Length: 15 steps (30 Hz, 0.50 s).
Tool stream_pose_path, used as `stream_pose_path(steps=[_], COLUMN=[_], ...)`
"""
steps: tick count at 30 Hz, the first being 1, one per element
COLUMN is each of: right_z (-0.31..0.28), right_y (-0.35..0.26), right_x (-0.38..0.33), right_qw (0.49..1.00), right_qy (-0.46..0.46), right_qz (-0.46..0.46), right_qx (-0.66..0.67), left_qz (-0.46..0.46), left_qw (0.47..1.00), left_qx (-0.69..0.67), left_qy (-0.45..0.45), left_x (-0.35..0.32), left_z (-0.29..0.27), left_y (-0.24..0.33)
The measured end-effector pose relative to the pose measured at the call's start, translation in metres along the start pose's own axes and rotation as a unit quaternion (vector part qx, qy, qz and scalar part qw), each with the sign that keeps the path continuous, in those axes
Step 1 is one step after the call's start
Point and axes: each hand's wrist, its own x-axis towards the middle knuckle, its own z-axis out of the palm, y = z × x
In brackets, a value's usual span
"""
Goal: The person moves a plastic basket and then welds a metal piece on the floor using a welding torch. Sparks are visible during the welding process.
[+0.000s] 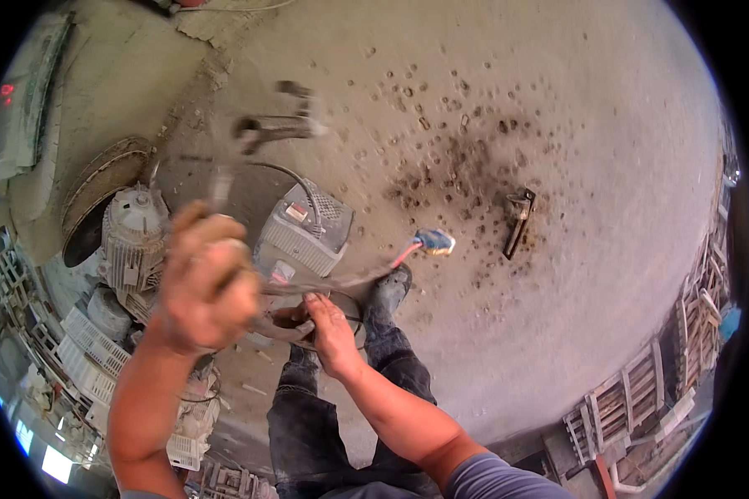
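And here's the left hand [208, 283], fingers curled tight round a pale shaft [220, 188], both badly blurred. Just beyond, a dark metal piece [279, 129] is smeared too; whether it joins the shaft, I can't tell. Now the right hand [333, 333]: half closed, fingers bent against a dusty curved piece [288, 331] above the floor [508, 349], between the two hands; how firm that hold is, I can't tell. Right past the fingertips runs a grey-brown cable [341, 283], out to a pink-red wire and a blue-wrapped end [435, 242] near a shoe [393, 284]. Beneath, on the floor, a grey finned housing [308, 229]! Toward the floor's left edge, a dusty electric motor [136, 237] beside a round rimmed disc [100, 200]. Well in from the floor's right edge lies a metal bar [520, 223] on dark stains; wooden pallets [632, 399] line its lower right edge.
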Motion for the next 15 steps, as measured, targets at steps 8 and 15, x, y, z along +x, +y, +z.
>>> stream_pose_path(steps=[8,15], right_z=[-0.043,-0.102], right_y=[0.017,0.016], right_x=[-0.004,-0.015], right_qw=[0.958,0.891], right_qy=[-0.007,0.034], right_qz=[-0.116,-0.042], right_qx=[0.261,0.450], left_qz=[0.112,-0.012], left_qw=[0.984,0.987], left_qx=[-0.134,-0.126], left_qy=[0.023,-0.099], left_x=[0.077,0.091], left_z=[0.069,0.095], left_y=[0.056,0.066])
